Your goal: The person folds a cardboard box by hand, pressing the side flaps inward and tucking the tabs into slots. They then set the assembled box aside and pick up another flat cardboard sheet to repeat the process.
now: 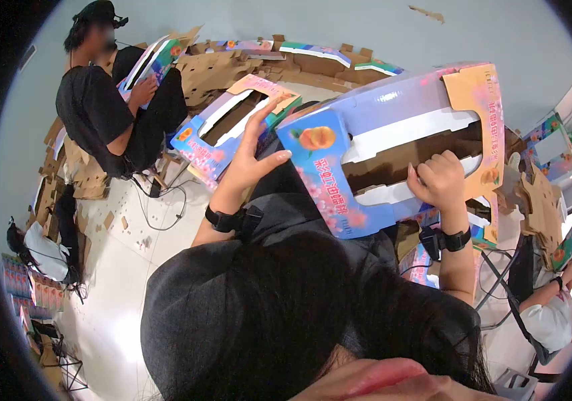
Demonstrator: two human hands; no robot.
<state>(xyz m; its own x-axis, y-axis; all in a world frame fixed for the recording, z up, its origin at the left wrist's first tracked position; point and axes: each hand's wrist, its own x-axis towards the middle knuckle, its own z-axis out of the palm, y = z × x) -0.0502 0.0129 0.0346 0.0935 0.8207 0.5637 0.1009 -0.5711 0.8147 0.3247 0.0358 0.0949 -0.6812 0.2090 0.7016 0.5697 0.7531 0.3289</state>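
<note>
A printed fruit carton (373, 200), blue, pink and orange with a peach picture and a wide window cut in its face, is tilted over my lap. My right hand (439, 177) has its fingers curled at the lower edge of that window, gripping the cardboard. Brown inner cardboard shows through the opening. My left hand (256, 150) is open beside the carton's left end, thumb stretched toward it and fingers pointing up. Behind this hand is a second printed carton (209, 150) with a similar window, partly hidden by my forearm.
A person (108, 100) sits at the far left holding a similar carton. Another person (553, 307) works at the right edge. Flattened brown cardboard (212, 73) is piled along the wall. Scraps and a black cable (165, 227) lie on the tiled floor. More cartons stand near my right side.
</note>
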